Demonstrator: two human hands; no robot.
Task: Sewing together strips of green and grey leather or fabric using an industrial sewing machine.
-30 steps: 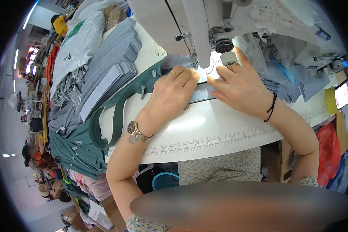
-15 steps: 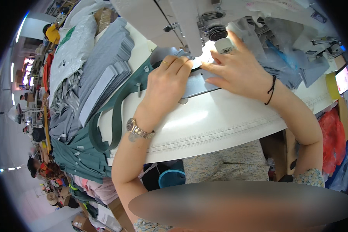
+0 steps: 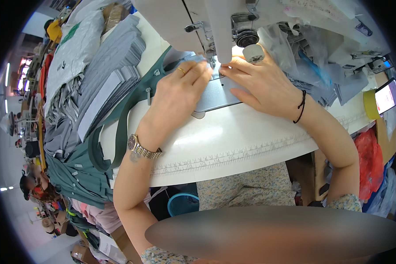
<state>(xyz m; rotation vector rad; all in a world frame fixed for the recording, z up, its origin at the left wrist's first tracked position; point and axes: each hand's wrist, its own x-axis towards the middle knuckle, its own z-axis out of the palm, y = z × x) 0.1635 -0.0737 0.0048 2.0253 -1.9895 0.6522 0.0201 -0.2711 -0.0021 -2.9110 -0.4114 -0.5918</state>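
1. Head view: left hand (image 3: 180,90) just left of the needle of the sewing machine (image 3: 218,26), palm down, fingers bunched.
2. Right hand (image 3: 259,81) just right of the same needle, forefinger reaching toward it, thumb apart over the metal plate (image 3: 215,97).
3. With fingertips partly hidden, impossible to tell whether pinching cloth or only pressing, for either hand.
4. Left of the machine: dark green strip (image 3: 138,92), running from near the left hand and looping over the table's edge; farther left, stacked grey pieces (image 3: 114,57).
5. Right of the machine: yellow tape roll (image 3: 371,104) beside a phone (image 3: 386,97).
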